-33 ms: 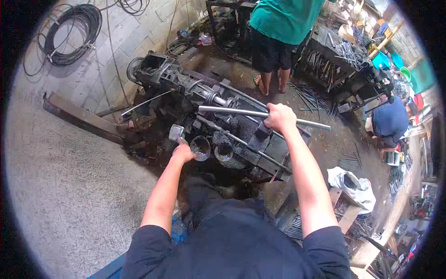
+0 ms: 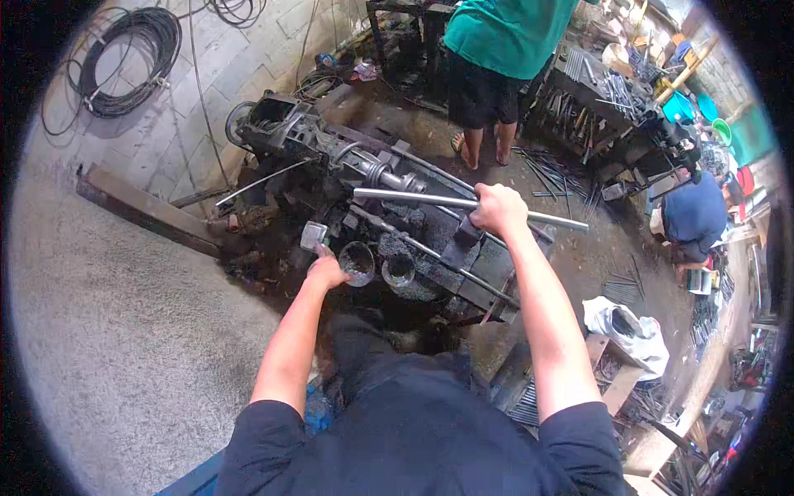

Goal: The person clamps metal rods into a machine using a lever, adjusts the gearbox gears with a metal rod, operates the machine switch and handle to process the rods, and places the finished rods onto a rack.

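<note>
A long bright metal rod (image 2: 397, 197) is gripped by my right hand (image 2: 500, 210), with the fingers wrapped over it. It lies slantwise above a dark, greasy lathe-like machine (image 2: 331, 149) and sticks out past both sides of the fist. My left hand (image 2: 328, 270) is at the machine's near left side, one finger stretched up against the lower edge of a small grey rectangular box (image 2: 313, 236). The other left fingers show only partly, and nothing is visible in them. Just right of that hand are two round bowls (image 2: 357, 259) with dark contents.
Beyond the machine stands a person in a green shirt (image 2: 504, 37). Another person in blue (image 2: 693, 208) bends low at the right. Loose rods (image 2: 554, 178) lie on the floor. A white sack (image 2: 626, 335) is right of my arm, and a steel beam (image 2: 149, 211) lies at the left wall.
</note>
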A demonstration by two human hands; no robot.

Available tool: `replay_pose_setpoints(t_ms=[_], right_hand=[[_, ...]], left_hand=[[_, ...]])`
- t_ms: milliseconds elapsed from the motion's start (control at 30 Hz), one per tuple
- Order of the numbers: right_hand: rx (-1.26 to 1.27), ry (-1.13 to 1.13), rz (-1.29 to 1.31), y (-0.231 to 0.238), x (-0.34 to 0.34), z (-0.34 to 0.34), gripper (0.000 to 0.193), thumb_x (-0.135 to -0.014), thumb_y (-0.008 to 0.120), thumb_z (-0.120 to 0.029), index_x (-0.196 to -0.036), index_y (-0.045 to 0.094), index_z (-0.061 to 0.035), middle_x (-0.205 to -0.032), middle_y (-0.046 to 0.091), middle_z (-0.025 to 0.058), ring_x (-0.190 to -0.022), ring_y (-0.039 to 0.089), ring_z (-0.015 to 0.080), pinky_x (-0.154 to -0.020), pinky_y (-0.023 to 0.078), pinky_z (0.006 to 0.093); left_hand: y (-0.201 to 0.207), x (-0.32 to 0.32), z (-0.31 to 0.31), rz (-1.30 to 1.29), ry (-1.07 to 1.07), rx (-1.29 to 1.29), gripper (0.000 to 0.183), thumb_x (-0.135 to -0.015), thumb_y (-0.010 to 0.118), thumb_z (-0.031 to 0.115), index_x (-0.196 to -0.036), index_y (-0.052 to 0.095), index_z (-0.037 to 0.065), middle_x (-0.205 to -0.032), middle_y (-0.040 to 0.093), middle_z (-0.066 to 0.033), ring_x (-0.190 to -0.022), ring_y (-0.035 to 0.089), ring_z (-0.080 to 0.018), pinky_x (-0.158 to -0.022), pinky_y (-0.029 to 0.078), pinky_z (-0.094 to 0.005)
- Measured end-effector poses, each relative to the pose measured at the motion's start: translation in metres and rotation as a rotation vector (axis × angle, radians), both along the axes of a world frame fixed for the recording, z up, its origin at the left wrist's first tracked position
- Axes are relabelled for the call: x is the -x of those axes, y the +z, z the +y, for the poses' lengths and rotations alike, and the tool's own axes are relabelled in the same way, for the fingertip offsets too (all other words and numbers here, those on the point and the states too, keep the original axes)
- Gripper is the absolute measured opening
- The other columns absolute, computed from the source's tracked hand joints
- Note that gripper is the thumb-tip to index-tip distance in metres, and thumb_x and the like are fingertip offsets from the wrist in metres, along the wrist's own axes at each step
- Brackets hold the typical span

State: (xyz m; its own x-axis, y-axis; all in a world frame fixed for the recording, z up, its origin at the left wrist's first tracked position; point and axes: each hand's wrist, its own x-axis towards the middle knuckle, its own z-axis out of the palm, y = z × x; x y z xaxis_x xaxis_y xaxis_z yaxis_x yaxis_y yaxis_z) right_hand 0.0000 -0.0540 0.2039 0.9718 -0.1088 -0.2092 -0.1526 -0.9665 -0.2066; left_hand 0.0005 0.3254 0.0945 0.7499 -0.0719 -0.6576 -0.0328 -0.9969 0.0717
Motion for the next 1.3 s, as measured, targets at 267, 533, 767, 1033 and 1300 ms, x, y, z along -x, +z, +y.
replay_pose_setpoints(t_ms=[267,533,767,1033,1300], right_hand=[[0.017,0.014,-0.029,0.008,-0.002,0.007,0.029,-0.067,0.063,-0.025,-0.093,0.066,-0.0124,-0.092,0.068,0.0165,-0.09,0.066,0.0343,-0.08,0.054,0.0451],[0.021,0.006,-0.025,-0.001,-0.002,0.003,0.028,-0.066,0.063,-0.025,-0.091,0.066,-0.0119,-0.092,0.068,0.0164,-0.09,0.066,0.0343,-0.08,0.054,0.0443],[0.027,0.008,-0.034,-0.002,-0.003,0.004,0.028,-0.066,0.063,-0.025,-0.091,0.067,-0.0118,-0.091,0.068,0.0169,-0.089,0.066,0.0346,-0.079,0.054,0.0444],[0.021,0.014,-0.068,-0.002,-0.003,0.007,0.028,-0.067,0.064,-0.027,-0.09,0.066,-0.0117,-0.09,0.068,0.0172,-0.088,0.066,0.0345,-0.079,0.054,0.0446],[0.02,0.025,-0.103,-0.009,-0.004,0.004,0.026,-0.065,0.064,-0.025,-0.087,0.065,-0.011,-0.088,0.067,0.0175,-0.084,0.066,0.0354,-0.075,0.054,0.0452]], left_hand=[[-0.039,-0.006,0.025,-0.02,-0.002,-0.038,0.127,-0.064,0.077,0.055,-0.141,0.006,-0.017,-0.15,0.001,-0.0341,-0.134,0.035,-0.0362,-0.109,0.035,-0.0365],[-0.019,-0.001,0.011,-0.01,-0.033,-0.03,0.104,-0.071,0.074,0.044,-0.136,0.023,-0.019,-0.146,0.008,-0.0391,-0.139,0.024,-0.0368,-0.109,0.034,-0.0376],[-0.019,-0.002,0.009,-0.004,-0.093,-0.044,0.104,-0.072,0.072,0.045,-0.136,0.022,-0.019,-0.145,0.008,-0.04,-0.142,0.018,-0.0345,-0.111,0.032,-0.0365],[-0.037,-0.003,0.018,-0.033,-0.04,-0.04,0.116,-0.07,0.074,0.049,-0.139,0.01,-0.018,-0.148,0.005,-0.0363,-0.139,0.026,-0.035,-0.111,0.031,-0.0354],[-0.015,0.001,0.008,-0.034,-0.032,-0.011,0.107,-0.073,0.07,0.049,-0.137,0.018,-0.019,-0.145,0.006,-0.0405,-0.14,0.023,-0.0353,-0.112,0.028,-0.0346]])
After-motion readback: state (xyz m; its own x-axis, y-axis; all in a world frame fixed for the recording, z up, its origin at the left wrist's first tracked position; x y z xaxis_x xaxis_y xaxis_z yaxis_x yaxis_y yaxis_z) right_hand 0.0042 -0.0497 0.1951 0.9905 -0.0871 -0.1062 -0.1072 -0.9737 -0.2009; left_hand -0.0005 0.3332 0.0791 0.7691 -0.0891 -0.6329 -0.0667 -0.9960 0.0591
